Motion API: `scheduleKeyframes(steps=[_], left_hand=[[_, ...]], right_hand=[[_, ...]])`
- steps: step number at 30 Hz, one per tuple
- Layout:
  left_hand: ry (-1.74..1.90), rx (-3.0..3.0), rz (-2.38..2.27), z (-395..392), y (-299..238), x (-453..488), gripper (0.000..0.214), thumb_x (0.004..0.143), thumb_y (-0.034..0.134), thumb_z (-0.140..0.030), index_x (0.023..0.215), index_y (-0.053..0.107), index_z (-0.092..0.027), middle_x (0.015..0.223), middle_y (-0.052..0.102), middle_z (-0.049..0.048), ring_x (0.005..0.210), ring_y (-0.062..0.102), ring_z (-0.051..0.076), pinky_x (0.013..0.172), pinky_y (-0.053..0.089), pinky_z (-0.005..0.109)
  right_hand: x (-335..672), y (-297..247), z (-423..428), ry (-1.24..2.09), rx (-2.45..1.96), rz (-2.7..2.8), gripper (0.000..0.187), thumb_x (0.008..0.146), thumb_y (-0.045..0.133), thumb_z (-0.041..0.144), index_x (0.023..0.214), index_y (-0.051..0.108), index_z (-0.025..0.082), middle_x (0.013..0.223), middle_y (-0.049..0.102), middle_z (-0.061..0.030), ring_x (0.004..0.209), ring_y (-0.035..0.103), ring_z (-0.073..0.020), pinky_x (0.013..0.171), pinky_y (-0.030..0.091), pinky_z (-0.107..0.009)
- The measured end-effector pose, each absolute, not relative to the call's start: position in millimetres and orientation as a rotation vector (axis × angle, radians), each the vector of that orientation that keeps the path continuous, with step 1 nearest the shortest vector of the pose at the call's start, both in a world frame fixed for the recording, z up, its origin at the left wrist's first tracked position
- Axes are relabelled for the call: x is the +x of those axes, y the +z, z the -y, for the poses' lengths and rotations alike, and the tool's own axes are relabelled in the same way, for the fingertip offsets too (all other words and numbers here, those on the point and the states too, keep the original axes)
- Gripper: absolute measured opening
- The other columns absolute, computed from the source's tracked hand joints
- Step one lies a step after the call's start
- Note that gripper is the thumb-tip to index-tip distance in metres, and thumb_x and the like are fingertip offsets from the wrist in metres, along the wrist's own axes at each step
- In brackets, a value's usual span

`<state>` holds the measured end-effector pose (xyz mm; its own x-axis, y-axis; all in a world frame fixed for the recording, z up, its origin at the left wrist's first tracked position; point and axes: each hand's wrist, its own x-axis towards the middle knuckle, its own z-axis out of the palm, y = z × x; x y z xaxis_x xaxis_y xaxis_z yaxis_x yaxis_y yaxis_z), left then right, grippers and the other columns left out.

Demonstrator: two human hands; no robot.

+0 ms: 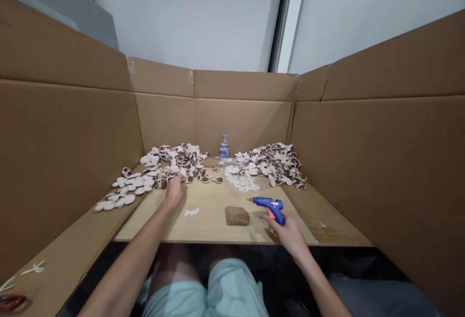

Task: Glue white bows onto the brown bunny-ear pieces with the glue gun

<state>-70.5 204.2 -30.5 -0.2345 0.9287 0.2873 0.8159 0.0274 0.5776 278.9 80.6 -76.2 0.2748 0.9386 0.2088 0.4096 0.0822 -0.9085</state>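
Observation:
My right hand [288, 233] is closed around the handle of a blue hot glue gun [268, 203] with an orange trigger. Its metal nozzle points left, above a brown block [237, 216] on the pale board [210, 232]. My left hand [176, 191] reaches to the front edge of the left pile of small brown and white pieces with loops [181, 155]. Its fingers are drawn together there, and what they pinch is hidden. Between the hands, a few small white cut-outs [191, 212] lie on the board.
Cardboard walls [243, 118] enclose the work surface on three sides. At the back stands a small bottle [224, 146]. A second pile [279, 162] is at the right, beside scattered white bits [242, 181]. White ovals [116, 201] lie left; a red object [12, 302] sits near left.

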Motion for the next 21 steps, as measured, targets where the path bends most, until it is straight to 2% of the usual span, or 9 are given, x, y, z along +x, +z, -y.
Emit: scheduleKeyframes(steps=[3,6,7,9,11,14,18,21], left_hand=[[1.334,1.580,-1.909,-177.4,-30.6,-59.1,0.027,0.088,0.062,-0.031,0.108,0.061,-0.013,0.110,0.066,0.0090,0.098,0.064,0.022,0.084,0.054,0.041],[1.513,1.351,-1.600,-139.0,-35.2,-37.8,0.029,0.075,0.073,-0.031,0.094,0.062,-0.012,0.085,0.072,0.0082,0.084,0.071,0.022,0.077,0.056,0.034],[1.533,1.291,-1.489,-124.8,-37.6,-29.8,0.033,0.072,0.075,-0.033,0.095,0.062,-0.013,0.082,0.073,0.0083,0.080,0.072,0.023,0.074,0.057,0.034],[1.557,1.183,-1.302,-97.8,-42.1,-14.8,0.042,0.067,0.078,-0.034,0.102,0.062,-0.015,0.089,0.075,0.0098,0.085,0.072,0.023,0.076,0.058,0.034],[1.557,1.097,-1.191,-76.0,-44.3,-3.2,0.039,0.066,0.080,-0.034,0.096,0.064,-0.015,0.092,0.075,0.0107,0.088,0.072,0.023,0.079,0.058,0.035],[1.525,0.968,-1.082,-55.5,-41.1,6.5,0.033,0.063,0.083,-0.031,0.083,0.064,-0.014,0.084,0.074,0.0076,0.082,0.071,0.020,0.077,0.059,0.033],[1.503,0.847,-0.970,-40.4,-29.7,11.5,0.034,0.056,0.087,-0.026,0.075,0.060,-0.014,0.071,0.071,0.0011,0.072,0.070,0.016,0.070,0.060,0.028],[1.491,0.884,-0.953,-31.1,-23.1,14.9,0.033,0.058,0.086,-0.027,0.071,0.058,-0.015,0.069,0.070,0.0002,0.069,0.069,0.016,0.068,0.060,0.029]], right_hand=[[275.9,-72.5,-78.4,0.615,-1.500,1.303,0.043,0.067,0.065,0.052,0.081,0.066,0.011,0.051,0.048,0.0043,0.051,0.046,-0.0145,0.050,0.036,-0.026],[267.9,-65.2,-71.3,0.597,-1.479,1.297,0.045,0.069,0.065,0.051,0.086,0.067,0.010,0.054,0.051,0.0029,0.054,0.047,-0.0150,0.052,0.039,-0.027],[264.4,-62.1,-66.9,0.592,-1.459,1.308,0.046,0.071,0.065,0.051,0.090,0.068,0.009,0.057,0.054,0.0018,0.055,0.048,-0.0155,0.054,0.040,-0.027],[256.9,-55.6,-55.2,0.583,-1.405,1.354,0.048,0.074,0.064,0.051,0.098,0.067,0.009,0.066,0.061,-0.0013,0.060,0.053,-0.0165,0.057,0.044,-0.026],[250.0,-50.2,-41.6,0.559,-1.373,1.419,0.049,0.077,0.063,0.051,0.104,0.066,0.010,0.073,0.065,-0.0030,0.063,0.055,-0.0169,0.059,0.045,-0.025],[242.4,-45.5,-24.6,0.474,-1.405,1.497,0.052,0.080,0.061,0.052,0.110,0.065,0.011,0.066,0.064,-0.0008,0.056,0.052,-0.0157,0.055,0.044,-0.024],[237.5,-42.5,-15.0,0.371,-1.405,1.546,0.050,0.080,0.060,0.053,0.107,0.068,0.011,0.061,0.062,-0.0005,0.052,0.050,-0.0149,0.049,0.041,-0.023],[235.7,-41.1,-13.4,0.338,-1.389,1.557,0.046,0.080,0.060,0.051,0.103,0.070,0.012,0.063,0.064,-0.0018,0.053,0.052,-0.0152,0.046,0.039,-0.022]])
